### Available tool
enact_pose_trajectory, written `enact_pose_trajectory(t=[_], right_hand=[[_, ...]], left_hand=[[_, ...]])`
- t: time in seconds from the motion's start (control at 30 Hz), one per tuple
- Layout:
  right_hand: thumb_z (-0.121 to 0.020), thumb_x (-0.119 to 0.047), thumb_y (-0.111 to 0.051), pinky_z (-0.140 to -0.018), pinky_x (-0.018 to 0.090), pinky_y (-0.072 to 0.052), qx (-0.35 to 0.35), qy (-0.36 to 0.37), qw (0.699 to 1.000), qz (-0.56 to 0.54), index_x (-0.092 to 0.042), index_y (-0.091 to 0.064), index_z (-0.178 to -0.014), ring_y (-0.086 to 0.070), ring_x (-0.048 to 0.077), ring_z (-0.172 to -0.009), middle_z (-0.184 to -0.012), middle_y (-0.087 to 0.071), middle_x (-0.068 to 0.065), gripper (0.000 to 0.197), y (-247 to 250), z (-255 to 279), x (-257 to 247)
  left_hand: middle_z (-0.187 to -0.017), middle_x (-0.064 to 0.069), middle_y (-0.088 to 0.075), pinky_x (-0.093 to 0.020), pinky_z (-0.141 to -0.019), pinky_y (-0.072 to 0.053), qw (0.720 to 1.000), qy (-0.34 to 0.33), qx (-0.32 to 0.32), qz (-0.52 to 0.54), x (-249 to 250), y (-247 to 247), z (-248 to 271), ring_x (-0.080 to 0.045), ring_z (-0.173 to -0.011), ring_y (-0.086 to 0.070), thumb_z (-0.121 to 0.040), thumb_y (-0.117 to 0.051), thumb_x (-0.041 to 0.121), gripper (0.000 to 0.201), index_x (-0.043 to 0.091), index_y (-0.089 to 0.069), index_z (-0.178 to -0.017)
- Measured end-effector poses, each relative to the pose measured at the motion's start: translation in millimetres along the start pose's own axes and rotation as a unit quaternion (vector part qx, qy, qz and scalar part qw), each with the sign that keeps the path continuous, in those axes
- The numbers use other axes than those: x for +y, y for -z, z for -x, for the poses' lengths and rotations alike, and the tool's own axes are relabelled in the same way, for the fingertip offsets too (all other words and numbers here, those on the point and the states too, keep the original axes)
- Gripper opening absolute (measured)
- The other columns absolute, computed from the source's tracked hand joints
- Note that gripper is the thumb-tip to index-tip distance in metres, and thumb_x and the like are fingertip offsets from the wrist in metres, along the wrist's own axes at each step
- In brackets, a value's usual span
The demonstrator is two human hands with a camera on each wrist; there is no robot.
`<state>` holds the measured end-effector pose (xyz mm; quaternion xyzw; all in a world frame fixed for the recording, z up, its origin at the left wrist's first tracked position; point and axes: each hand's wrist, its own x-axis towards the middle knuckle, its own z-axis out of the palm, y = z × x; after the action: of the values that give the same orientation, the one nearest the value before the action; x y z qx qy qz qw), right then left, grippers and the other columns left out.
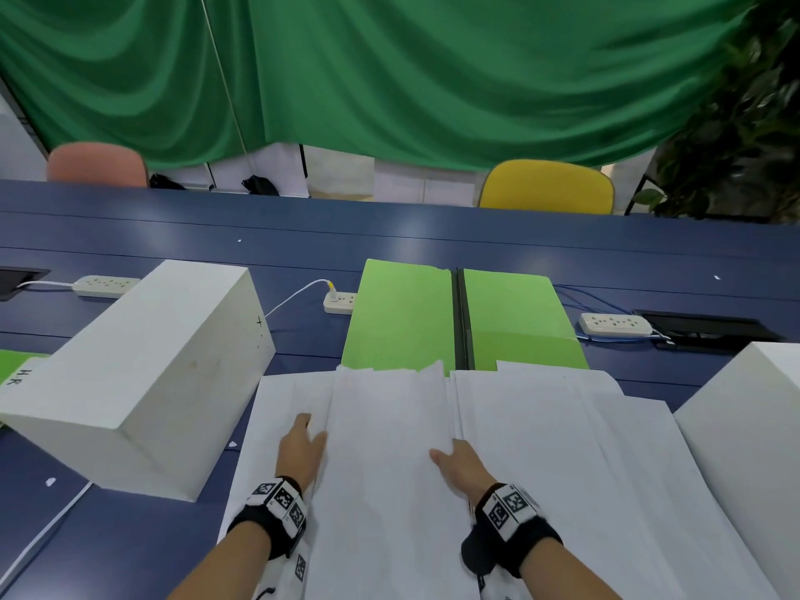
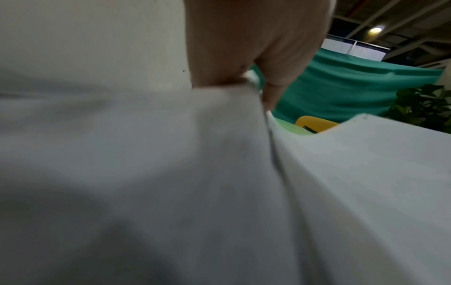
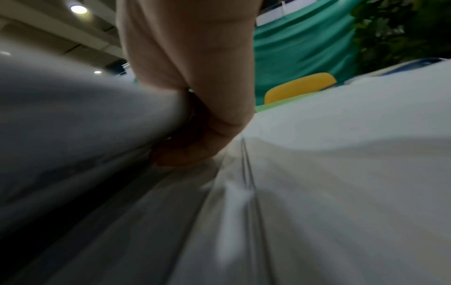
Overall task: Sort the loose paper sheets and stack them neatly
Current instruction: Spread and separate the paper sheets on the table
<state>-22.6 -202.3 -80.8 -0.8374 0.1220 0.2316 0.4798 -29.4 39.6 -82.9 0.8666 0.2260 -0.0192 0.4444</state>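
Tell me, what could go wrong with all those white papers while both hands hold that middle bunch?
1. The left hand and right hand grip only the edges of the middle bunch of white paper sheets; it might sag or fan apart.
2. Lifting it could drag the loose white sheets on the right further askew.
3. Sheets might slide onto the open green folder.

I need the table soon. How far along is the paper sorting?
Early on. The left hand and right hand grip the sides of a centre bundle of sheets. Other loose sheets lie fanned around it; no squared stack shows, and the green folder lies open.
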Motion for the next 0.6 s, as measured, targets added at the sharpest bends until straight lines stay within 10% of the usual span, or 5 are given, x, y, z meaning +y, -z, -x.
enact_pose_trajectory(t=[0.13, 0.23, 0.4, 0.6], right_hand=[[-0.094, -0.016, -0.051, -0.086, 0.024, -0.045, 0.03, -0.02, 0.999, -0.027, 0.001, -0.051, -0.125, -0.056, 0.026, -0.112, -0.124, -0.058, 0.014, 0.036, 3, 4, 7], [-0.091, -0.009, -0.055, -0.059, 0.01, -0.047, -0.023, -0.014, 0.997, -0.066, 0.001, -0.053, -0.122, -0.059, 0.019, -0.092, -0.111, -0.062, 0.011, 0.033, -2, 9, 6], [-0.091, -0.007, -0.054, -0.05, 0.003, -0.042, -0.056, 0.009, 0.997, -0.06, -0.003, -0.052, -0.125, -0.057, 0.014, -0.09, -0.118, -0.061, 0.009, 0.034, -15, 11, 1], [-0.094, -0.014, -0.05, -0.082, 0.018, -0.043, -0.001, 0.005, 1.0, 0.019, -0.001, -0.048, -0.129, -0.054, 0.024, -0.113, -0.128, -0.056, 0.012, 0.037, -16, 2, 3]], left_hand=[[-0.12, -0.02, -0.053, -0.036, -0.098, -0.042, 0.997, 0.034, 0.022, -0.072, -24, 5, -9, -0.036, -0.108, -0.051, -0.085, -0.054, 0.005, 0.02, 0.002, -0.062, -0.103], [-0.117, -0.021, -0.054, -0.035, -0.096, -0.044, 0.997, 0.02, 0.008, -0.074, -29, 3, -8, -0.034, -0.108, -0.052, -0.087, -0.055, 0.004, 0.02, 0.002, -0.061, -0.105], [-0.12, -0.013, -0.054, -0.035, -0.093, -0.038, 0.994, -0.021, 0.042, -0.101, -24, 1, -1, -0.031, -0.114, -0.043, -0.09, -0.047, 0.002, 0.023, 0.005, -0.06, -0.108], [-0.117, -0.016, -0.057, -0.034, -0.095, -0.04, 0.997, -0.051, 0.046, -0.043, -23, 6, 1, -0.031, -0.112, -0.049, -0.089, -0.048, 0.0, 0.025, 0.0, -0.058, -0.111]])
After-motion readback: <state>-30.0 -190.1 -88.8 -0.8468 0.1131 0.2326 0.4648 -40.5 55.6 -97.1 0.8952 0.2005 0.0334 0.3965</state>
